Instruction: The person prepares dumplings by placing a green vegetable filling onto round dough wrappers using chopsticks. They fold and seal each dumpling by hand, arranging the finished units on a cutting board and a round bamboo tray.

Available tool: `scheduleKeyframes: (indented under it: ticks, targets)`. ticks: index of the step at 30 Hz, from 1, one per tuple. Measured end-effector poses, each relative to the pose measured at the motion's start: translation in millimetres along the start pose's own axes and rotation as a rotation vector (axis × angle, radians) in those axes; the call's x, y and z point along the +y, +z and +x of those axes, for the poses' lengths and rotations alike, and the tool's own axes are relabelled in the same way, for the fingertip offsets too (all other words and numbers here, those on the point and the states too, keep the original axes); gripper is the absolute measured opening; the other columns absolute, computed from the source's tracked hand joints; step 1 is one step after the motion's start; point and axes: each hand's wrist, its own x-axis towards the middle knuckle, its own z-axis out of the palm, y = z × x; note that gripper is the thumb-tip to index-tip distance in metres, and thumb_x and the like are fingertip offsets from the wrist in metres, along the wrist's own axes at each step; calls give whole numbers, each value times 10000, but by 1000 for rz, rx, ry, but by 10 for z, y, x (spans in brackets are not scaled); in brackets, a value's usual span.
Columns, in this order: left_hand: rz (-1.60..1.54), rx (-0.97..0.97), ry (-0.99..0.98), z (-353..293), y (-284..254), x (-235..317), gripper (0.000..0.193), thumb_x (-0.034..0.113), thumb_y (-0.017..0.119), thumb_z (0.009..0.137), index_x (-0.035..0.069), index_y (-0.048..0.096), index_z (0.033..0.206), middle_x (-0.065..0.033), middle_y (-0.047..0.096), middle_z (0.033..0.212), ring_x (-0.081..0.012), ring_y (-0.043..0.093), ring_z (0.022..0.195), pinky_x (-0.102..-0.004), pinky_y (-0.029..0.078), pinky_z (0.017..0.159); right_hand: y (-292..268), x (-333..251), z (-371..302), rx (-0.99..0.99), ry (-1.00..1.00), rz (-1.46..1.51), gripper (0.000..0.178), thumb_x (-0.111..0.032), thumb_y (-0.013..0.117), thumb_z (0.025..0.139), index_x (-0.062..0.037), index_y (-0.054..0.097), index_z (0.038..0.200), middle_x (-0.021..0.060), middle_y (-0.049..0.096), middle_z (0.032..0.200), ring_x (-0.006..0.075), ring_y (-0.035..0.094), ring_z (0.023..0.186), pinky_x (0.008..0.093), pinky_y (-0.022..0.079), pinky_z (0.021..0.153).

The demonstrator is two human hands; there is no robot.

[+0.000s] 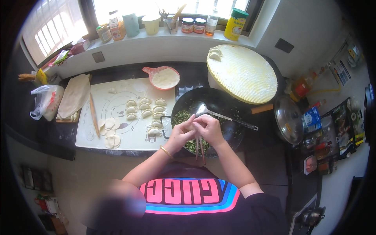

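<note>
Above the near side of a black wok (233,145), my left hand (181,135) and my right hand (209,130) meet with pinched fingers. Between them is what appears to be a dumpling, mostly covered by the fingers. Chopped green filling (182,116) lies in the wok. A pair of chopsticks (200,148) shows below my hands, and a metal spoon (223,115) rests behind them, its handle over the wok's right side. Left of the wok, folded dumplings (145,106) stand in rows on a white mat (84,129), with round wrappers (111,127) in an overlapping pile.
A rolling pin (94,115) lies beside the wrappers; a pink bowl of flour (164,89) is behind. Rolled dough (76,92) lies farther left. A round floured tray (243,74) bears a few dumplings behind the wok. A glass lid (289,119) is at right; jars line the sill.
</note>
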Motion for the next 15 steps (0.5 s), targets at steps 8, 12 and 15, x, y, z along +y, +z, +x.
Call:
scheduleKeyframes:
  ticks: [8, 12, 15]
  targets:
    - [146, -54, 28, 27, -29, -42, 562, 65, 586, 842, 99, 366, 1359, -17, 596, 994, -77, 548, 845, -250, 474, 758, 7, 49, -3, 3, -42, -115, 84, -67, 648, 737, 14, 634, 756, 63, 593, 702, 108, 554, 584, 235, 436, 536]
    - [66, -19, 10, 15, -40, -46, 561, 57, 602, 827, 70, 384, 1344, -12, 590, 989, -67, 543, 851, -233, 463, 783, -10, 0, -36, 34, 32, 27, 94, -82, 651, 709, 6, 638, 738, 102, 602, 713, 191, 586, 617, 300, 473, 584]
    - [52, 0, 37, 13, -17, -36, 558, 54, 605, 829, 68, 386, 1342, -21, 593, 996, -77, 549, 866, -240, 459, 808, -58, 102, -46, 7, 39, 10, 78, -70, 648, 742, 8, 642, 748, 43, 589, 705, 89, 547, 597, 228, 437, 545]
